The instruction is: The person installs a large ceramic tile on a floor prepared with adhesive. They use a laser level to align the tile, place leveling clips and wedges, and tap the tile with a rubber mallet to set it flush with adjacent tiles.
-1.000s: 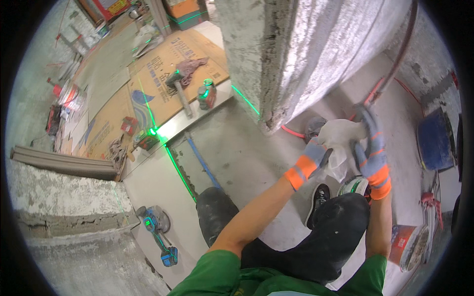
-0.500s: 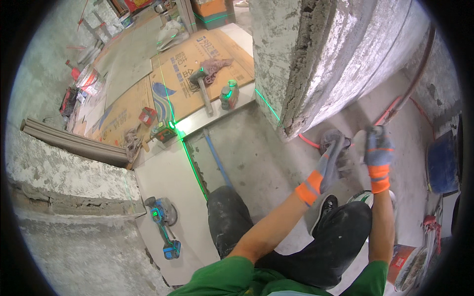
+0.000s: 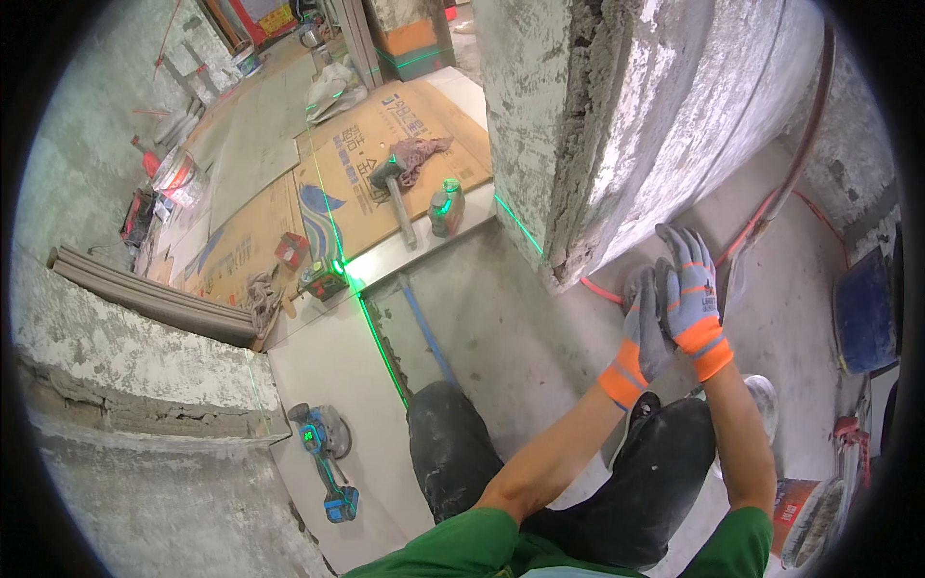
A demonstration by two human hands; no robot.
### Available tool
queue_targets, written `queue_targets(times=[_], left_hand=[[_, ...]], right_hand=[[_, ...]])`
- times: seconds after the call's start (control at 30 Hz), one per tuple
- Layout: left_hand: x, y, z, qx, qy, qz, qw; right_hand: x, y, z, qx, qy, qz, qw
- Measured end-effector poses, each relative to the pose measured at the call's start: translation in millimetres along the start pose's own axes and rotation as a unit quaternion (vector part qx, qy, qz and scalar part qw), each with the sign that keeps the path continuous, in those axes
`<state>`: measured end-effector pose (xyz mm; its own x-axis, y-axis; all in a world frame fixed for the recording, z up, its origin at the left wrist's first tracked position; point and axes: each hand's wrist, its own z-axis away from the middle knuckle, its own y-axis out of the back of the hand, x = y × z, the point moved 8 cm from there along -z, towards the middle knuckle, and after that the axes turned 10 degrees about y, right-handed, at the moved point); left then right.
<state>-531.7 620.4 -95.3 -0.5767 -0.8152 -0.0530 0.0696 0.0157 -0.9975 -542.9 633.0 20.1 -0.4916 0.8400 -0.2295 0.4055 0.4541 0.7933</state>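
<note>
Two raised gloved hands (image 3: 670, 308), now pressed together

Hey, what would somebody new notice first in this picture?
Probably the two hands in grey gloves with orange cuffs, left hand pressed against right hand, beside the rough concrete pillar. Next, the bright green laser line running across the floor, and the blue power tool lying at lower left.

You wear grey knit gloves with orange cuffs on your left hand (image 3: 644, 328) and right hand (image 3: 690, 294). Your forearms are bare below a green short-sleeved shirt (image 3: 462, 549). Your trousers (image 3: 636, 482) are dark and dust-smeared, above a black shoe (image 3: 631, 419).
</note>
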Motion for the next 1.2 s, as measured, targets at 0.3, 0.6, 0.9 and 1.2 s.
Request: queue_targets(times=[0.3, 0.6, 0.9, 1.2], left_hand=[[25, 77, 39, 0.040, -0.066, -0.674, 0.735], [577, -96, 358, 0.524, -0.398, -0.525, 0.540], [572, -68, 502, 0.641, -0.291, -0.514, 0.491], [576, -22, 683, 0.709, -0.359, -0.457, 0.400]], right_hand=[[77, -25, 105, -0.106, -0.211, -0.486, 0.842], [306, 100, 498, -0.149, -0.532, 0.043, 0.832], [329, 86, 551, -0.172, -0.639, 0.025, 0.749], [316, 104, 547, -0.067, -0.693, -0.062, 0.716]])
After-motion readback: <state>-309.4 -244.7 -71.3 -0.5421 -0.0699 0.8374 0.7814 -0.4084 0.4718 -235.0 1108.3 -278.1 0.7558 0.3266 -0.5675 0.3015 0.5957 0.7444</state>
